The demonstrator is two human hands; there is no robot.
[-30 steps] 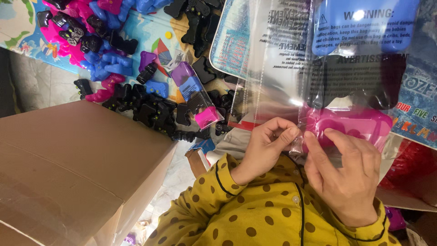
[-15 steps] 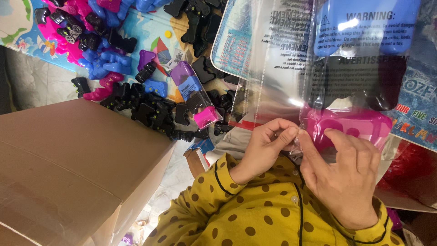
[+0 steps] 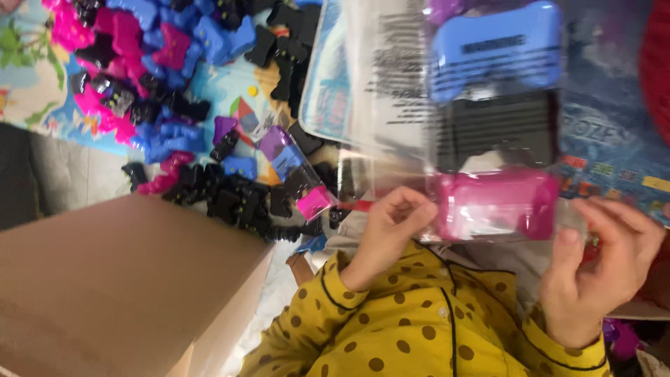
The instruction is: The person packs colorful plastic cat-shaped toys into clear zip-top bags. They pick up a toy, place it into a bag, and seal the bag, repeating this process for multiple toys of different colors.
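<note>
Plastic bag (image 3: 447, 105), clear and printed, hangs between both hands with three bone-shaped toys stacked inside: blue (image 3: 497, 45), black (image 3: 495, 129) and pink (image 3: 497, 204). The left hand (image 3: 391, 230) pinches the bag's lower edge just beside the pink toy, its fingers (image 3: 415, 206) pressed together on the film. The right hand (image 3: 604, 262) sits at the opposite corner, fingers loosely curled and touching the bag. A cardboard box (image 3: 118, 279) stands to the left, with loose toys (image 3: 174, 105) scattered on the colourful mat (image 3: 28, 91).
</note>
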